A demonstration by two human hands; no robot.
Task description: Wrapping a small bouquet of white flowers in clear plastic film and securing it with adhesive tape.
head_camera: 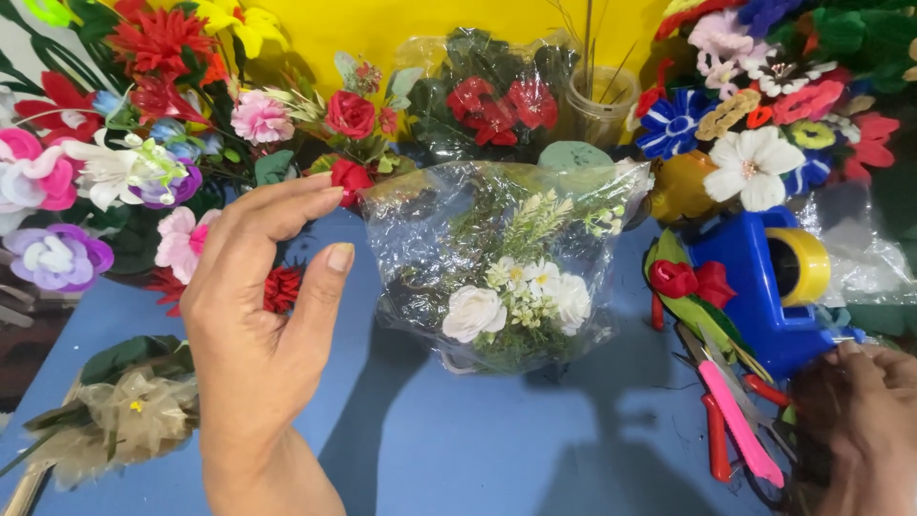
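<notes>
Left hand: your left hand is raised nearest the lens, palm turned inward, fingers and thumb spread apart, gripping nothing.
Bouquet: the wrapped bouquet of white blooms and greenery in clear film stands on the blue table, just past your thumb tip and not touching it.
Right hand: your right hand is low at the frame's corner, well away from the bouquet, lying on the tools; you cannot tell whether it is clenched or loose, as only its back shows.
Under that hand: pink scissors and red-handled pliers lie side by side, their ends running under your knuckles.
Just beyond that hand: a blue tape dispenser with a yellow roll, and a red bow on green leaves beside it.
Below your left wrist: a beige mesh bundle lies flat on the table.
Beyond your left fingers: a red rose, a pink bloom and a purple flower among a dense bank of artificial flowers.
Behind the bouquet: a second wrapped bunch with red blooms, and a clear jar against the yellow wall.
Far right: a white flower and a blue ribbon flower.
</notes>
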